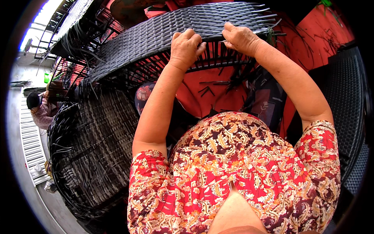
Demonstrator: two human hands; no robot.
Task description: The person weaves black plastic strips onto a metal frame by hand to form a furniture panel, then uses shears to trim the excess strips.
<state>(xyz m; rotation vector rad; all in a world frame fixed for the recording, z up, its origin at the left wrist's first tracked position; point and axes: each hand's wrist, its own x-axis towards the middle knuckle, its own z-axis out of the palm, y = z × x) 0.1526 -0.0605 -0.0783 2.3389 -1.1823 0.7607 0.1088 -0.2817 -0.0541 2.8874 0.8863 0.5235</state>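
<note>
A grey woven wicker panel (pixel 156 33) on a black frame (pixel 218 54) stretches across in front of me. Its loose strip ends (pixel 269 15) stick out at the right end. My left hand (pixel 186 48) is closed at the panel's near edge, fingers curled over it and thumb toward the right. To its right, my right hand (pixel 240 39) is closed in a pinch at the same edge. A thin, light-looking sliver shows at its fingertips, probably a strip; the rest of it is hidden by the fingers.
Red sheeting (pixel 226 95) with scattered dark strip scraps lies beneath the frame. A dark woven piece (pixel 97 144) with loose ends stands at left, another black woven piece (pixel 346 89) at right. Farther left, a person (pixel 41 111) in a dark cap works beside more wicker frames.
</note>
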